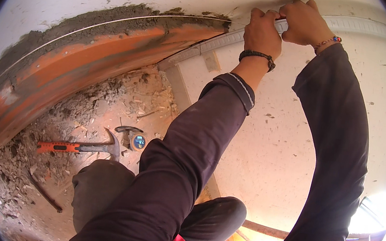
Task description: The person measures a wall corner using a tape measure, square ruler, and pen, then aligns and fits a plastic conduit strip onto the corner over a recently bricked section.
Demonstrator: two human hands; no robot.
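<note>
My left hand (263, 35), with a dark braided bracelet at the wrist, is raised to a pale ribbed strip (223, 40) along the white wall. Close beside it, my right hand (305, 23), wearing a multicoloured bracelet, is at the same strip. The fingers of both hands are bent and pinched, their tips nearly meeting; whatever lies between them is too small and hidden to make out. A white string (104, 25) runs along the wet grey mortar (83, 18) above an orange brick-coloured surface (90, 63), toward my left hand.
An orange-handled hammer (63, 147) lies on the debris-strewn floor below, next to a round tape measure (138, 141) with a small lit display. A dark rod (44, 192) rests among the rubble (18, 174). My bent knees (99, 188) are beneath my arms.
</note>
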